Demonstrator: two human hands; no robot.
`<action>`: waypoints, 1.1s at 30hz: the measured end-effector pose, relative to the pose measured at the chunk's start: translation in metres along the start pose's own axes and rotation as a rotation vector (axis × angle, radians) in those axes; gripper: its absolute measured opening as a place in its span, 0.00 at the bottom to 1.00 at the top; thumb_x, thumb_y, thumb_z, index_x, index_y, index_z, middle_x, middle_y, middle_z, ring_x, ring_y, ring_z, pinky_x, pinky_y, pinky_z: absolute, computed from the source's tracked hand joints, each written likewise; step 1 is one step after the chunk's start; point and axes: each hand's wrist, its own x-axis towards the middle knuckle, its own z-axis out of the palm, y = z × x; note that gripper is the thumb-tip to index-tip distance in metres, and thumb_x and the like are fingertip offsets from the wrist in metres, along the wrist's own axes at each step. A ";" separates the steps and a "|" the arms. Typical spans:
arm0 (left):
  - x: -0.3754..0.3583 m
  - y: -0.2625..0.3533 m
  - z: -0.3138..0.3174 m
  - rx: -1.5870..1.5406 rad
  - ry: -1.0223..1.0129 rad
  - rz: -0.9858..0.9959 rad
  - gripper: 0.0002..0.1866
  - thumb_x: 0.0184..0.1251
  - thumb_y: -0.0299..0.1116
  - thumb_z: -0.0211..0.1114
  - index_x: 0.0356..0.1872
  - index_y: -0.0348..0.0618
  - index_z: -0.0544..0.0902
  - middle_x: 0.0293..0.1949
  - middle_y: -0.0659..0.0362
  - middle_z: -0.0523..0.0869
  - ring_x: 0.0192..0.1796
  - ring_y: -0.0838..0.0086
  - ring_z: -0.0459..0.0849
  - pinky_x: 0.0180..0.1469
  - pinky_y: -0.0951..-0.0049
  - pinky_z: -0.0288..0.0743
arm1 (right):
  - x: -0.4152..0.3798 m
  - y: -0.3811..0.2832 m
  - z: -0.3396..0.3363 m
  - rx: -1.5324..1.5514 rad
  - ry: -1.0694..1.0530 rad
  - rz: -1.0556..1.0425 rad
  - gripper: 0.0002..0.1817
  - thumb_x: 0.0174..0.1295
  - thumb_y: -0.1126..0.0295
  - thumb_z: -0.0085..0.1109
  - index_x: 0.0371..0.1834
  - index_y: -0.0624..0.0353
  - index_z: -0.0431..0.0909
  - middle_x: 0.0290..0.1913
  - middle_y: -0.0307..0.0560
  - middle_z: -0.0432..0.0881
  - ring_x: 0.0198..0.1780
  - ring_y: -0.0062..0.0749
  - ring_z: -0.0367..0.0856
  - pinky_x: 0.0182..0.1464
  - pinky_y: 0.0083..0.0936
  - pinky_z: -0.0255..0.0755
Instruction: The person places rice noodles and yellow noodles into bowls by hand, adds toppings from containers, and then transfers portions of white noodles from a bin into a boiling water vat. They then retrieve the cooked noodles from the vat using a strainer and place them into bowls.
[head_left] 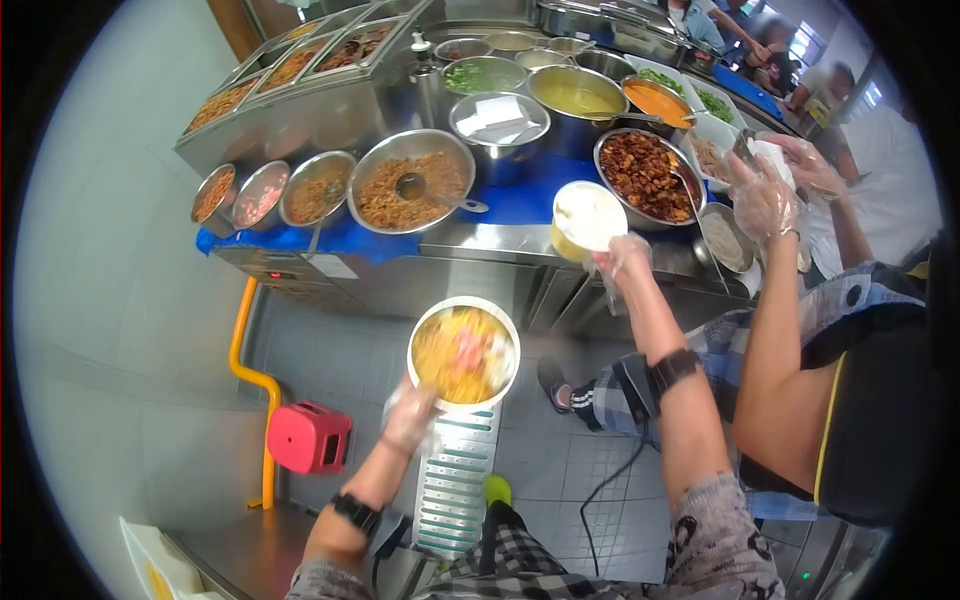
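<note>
My left hand (410, 415), in a clear plastic glove, is closed on the near rim of a white-rimmed bowl (464, 301). Blurred yellow food (450, 345) with pink and white bits fills that bowl, out over the floor grating. At the counter's front edge, my gloved right hand (626, 258) grips a second bowl (572, 243), yellowish outside and tilted, with white contents showing. Just behind it stands a metal bowl of dark red-brown chunks (645, 175) with a long utensil in it. Both my wrists wear dark bands.
A co-worker's gloved hands (768, 200) work close on my right. Along the counter are a basin of minced topping (415, 185) with a ladle, a pot of yellow liquid (577, 95) and orange sauce (657, 103). A red stool (308, 437) stands near the yellow pipe (240, 330).
</note>
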 end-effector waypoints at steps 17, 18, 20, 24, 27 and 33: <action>-0.514 -0.052 -0.093 -0.524 1.161 0.343 0.27 0.49 0.17 0.48 0.55 0.38 0.65 0.38 0.56 0.79 0.27 0.75 0.80 0.21 0.81 0.73 | -0.148 0.232 -0.108 -0.641 -0.693 0.429 0.09 0.58 0.58 0.51 0.31 0.50 0.72 0.23 0.42 0.75 0.18 0.28 0.73 0.16 0.25 0.67; -0.531 -0.068 -0.103 -0.564 1.188 0.418 0.26 0.48 0.16 0.47 0.55 0.36 0.64 0.40 0.53 0.79 0.30 0.71 0.82 0.23 0.79 0.77 | -0.183 0.250 -0.119 -0.853 -0.624 0.485 0.11 0.60 0.56 0.48 0.32 0.51 0.70 0.23 0.43 0.73 0.17 0.31 0.71 0.16 0.29 0.66; -0.580 -0.106 -0.124 -0.533 1.181 0.441 0.26 0.52 0.18 0.48 0.57 0.37 0.62 0.46 0.51 0.75 0.39 0.65 0.81 0.33 0.71 0.79 | -0.230 0.277 -0.172 -0.648 -0.669 0.741 0.08 0.58 0.64 0.49 0.36 0.54 0.71 0.23 0.46 0.75 0.18 0.32 0.72 0.16 0.25 0.66; -0.621 -0.128 -0.124 -0.502 1.110 0.496 0.27 0.59 0.28 0.54 0.60 0.38 0.60 0.54 0.50 0.71 0.53 0.61 0.76 0.48 0.64 0.77 | -0.285 0.290 -0.240 -1.052 -0.603 0.523 0.08 0.57 0.68 0.51 0.37 0.57 0.73 0.22 0.48 0.76 0.17 0.35 0.73 0.18 0.28 0.68; -0.659 -0.136 -0.116 -0.494 1.086 0.463 0.26 0.61 0.33 0.56 0.59 0.39 0.63 0.55 0.53 0.71 0.57 0.64 0.72 0.54 0.68 0.71 | -0.304 0.296 -0.347 -0.721 -0.491 0.524 0.07 0.54 0.70 0.53 0.33 0.59 0.75 0.22 0.50 0.76 0.22 0.35 0.77 0.21 0.32 0.73; -0.679 -0.110 -0.126 0.297 1.055 0.213 0.21 0.61 0.31 0.55 0.56 0.40 0.67 0.49 0.55 0.74 0.48 0.69 0.75 0.47 0.72 0.73 | -0.409 0.231 -0.430 -1.249 -0.474 0.116 0.16 0.54 0.63 0.47 0.13 0.59 0.75 0.14 0.47 0.74 0.17 0.33 0.74 0.20 0.33 0.65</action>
